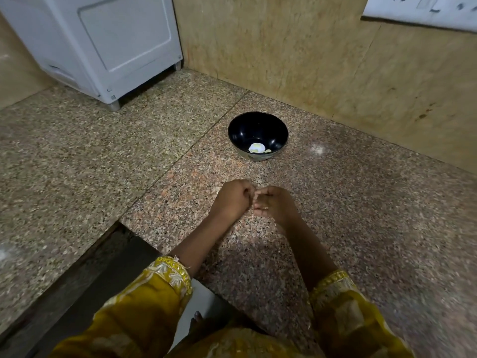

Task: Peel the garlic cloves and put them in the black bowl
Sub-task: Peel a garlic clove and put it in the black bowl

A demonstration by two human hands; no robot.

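Note:
The black bowl (pixel 242 127) stands on the speckled granite slab, a short way beyond my hands. At its bottom lie a few pale peeled garlic cloves (pixel 256 147). Over the slab, my left hand (pixel 233 198) and my right hand (pixel 275 202) meet fingertip to fingertip, both with fingers curled in. They pinch a small garlic clove between them, and the fingers hide nearly all of it. Yellow embroidered sleeves cover both forearms near the lower edge.
A white appliance (pixel 103 42) stands at the back left on short feet. A beige tiled wall (pixel 322 60) runs behind the bowl, with a white switch plate (pixel 426 9) at the top right. A dark gap (pixel 90 267) cuts into the slab at the lower left.

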